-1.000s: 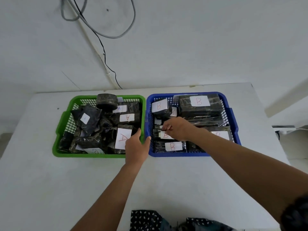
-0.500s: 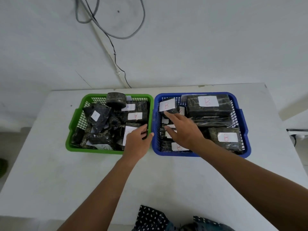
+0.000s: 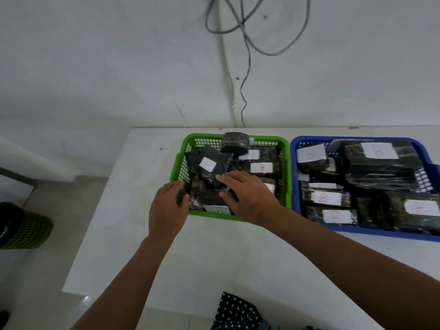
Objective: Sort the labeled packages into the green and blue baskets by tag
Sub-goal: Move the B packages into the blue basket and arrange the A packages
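Right hand [image 3: 245, 195] left blue basket [image 3: 295, 177], now with left hand [image 3: 166, 208] in green basket [image 3: 287, 163].

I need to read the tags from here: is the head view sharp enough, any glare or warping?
Head view: even, soft light; tags in the blue basket read as blurred red marks, wrap slightly glossy; both hands fairly sharp; wide-angle bends the table edges.

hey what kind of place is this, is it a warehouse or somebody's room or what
Probably a plain room set up as a small sorting station, not a warehouse: a bare white table against a white wall with loose cables, and a green basket and blue basket holding tagged wrapped packages.
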{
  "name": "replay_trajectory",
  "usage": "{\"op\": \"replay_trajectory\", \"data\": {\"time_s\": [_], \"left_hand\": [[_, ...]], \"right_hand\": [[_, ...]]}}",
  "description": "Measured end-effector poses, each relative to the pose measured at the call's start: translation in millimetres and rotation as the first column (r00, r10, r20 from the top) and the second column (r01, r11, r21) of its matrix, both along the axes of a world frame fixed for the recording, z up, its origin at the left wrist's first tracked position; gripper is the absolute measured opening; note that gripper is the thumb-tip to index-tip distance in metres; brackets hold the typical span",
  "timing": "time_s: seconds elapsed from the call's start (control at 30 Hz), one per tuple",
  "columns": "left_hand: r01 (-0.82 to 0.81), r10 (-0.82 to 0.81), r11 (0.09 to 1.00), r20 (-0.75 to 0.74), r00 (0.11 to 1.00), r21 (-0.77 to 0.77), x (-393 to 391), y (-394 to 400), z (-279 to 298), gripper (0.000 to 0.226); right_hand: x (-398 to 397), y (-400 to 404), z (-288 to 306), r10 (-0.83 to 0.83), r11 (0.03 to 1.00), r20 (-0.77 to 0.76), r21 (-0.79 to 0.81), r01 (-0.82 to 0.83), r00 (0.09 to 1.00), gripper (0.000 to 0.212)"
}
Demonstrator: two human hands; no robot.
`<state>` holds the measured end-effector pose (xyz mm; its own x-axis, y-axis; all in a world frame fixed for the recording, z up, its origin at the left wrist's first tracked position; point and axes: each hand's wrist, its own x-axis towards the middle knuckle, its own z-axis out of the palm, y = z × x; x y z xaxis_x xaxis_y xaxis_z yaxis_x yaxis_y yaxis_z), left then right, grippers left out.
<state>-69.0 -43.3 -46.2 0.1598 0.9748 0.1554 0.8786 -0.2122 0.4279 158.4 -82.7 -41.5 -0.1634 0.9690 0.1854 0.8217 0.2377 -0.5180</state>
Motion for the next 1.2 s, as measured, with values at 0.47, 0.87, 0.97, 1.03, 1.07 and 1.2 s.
{"op": "replay_trajectory", "data": {"time_s": [0.47, 0.87, 0.97, 1.03, 1.07, 1.2], "left_hand": [[-0.021, 0.034, 0.997, 0.179, 0.983, -0.074, -18.7, 24.9, -25.4, 0.024], [0.169, -0.257, 0.954, 0.383, 0.887, 0.249, -23.9, 16.7, -23.5, 0.042], [0.065, -0.107, 0.993, 0.512, 0.852, 0.099, -17.4, 16.8, -11.2, 0.043], [-0.045, 0.131, 0.988, 0.649, 0.749, -0.147, -7.2, 22.4, -1.5, 0.046], [-0.065, 0.245, 0.959, 0.691, 0.680, -0.276, -1.7, 27.1, 2.5, 0.049], [0.092, 0.450, 0.847, 0.799, 0.399, -0.523, 19.2, 38.7, 11.9, 0.040]], "right_hand": [[-86.5, 90.1, 17.9, -0.217, 0.862, -0.009, -0.471, 0.188, 0.976, 0.031], [-64.0, 92.6, 38.6, -0.675, 0.583, -0.469, -0.812, 0.023, 0.569, 0.019], [-44.6, 85.9, 37.8, -0.638, 0.634, -0.519, -0.774, 0.005, 0.569, 0.025], [-31.6, 79.8, 39.1, -0.599, 0.661, -0.548, -0.750, -0.025, 0.584, 0.029], [-25.5, 76.6, 38.7, -0.576, 0.671, -0.553, -0.740, -0.037, 0.602, 0.030], [-6.9, 65.4, 37.7, -0.524, 0.688, -0.540, -0.724, -0.047, 0.658, 0.033]]}}
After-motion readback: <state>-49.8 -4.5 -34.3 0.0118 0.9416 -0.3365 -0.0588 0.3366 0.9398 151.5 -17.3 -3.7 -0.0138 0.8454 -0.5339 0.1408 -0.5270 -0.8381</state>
